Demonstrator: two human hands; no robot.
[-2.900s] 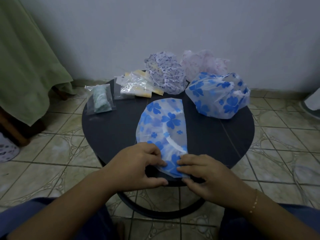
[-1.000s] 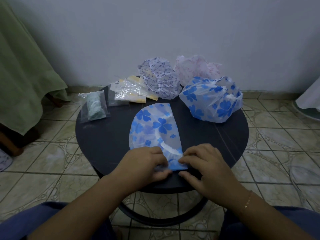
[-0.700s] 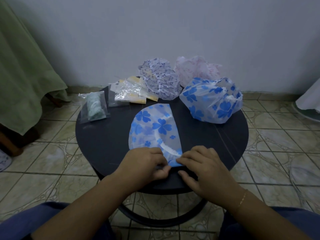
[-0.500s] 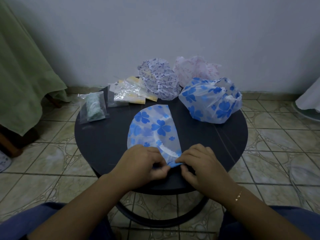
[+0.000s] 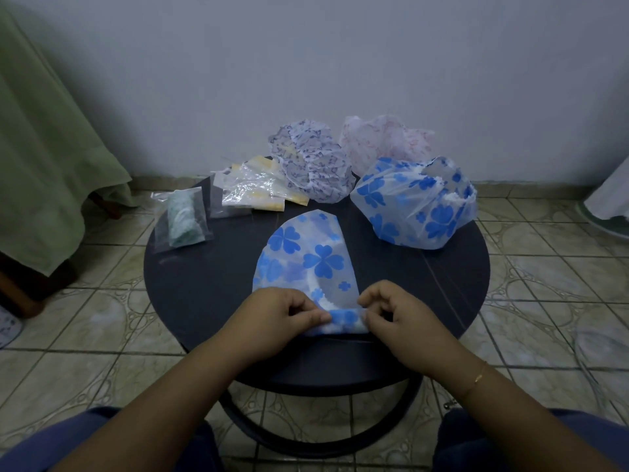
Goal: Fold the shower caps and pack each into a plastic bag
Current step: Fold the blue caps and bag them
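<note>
Both hands [image 5: 343, 313] pinch near edge of flat blue cap [image 5: 308, 264] on counter [image 5: 190, 287]; we roll it up; next, bag [image 5: 248, 187].

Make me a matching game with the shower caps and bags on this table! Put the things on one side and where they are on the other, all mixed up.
Things:
1. flat blue flower cap
2. puffy blue flower cap
3. pink cap
4. green cap in a bag

Places:
A. far left side of the table
B. at the back, nearest the wall
C. near edge, pinched by both hands
D. right side of the table

Pairs: 1-C, 2-D, 3-B, 4-A
</note>
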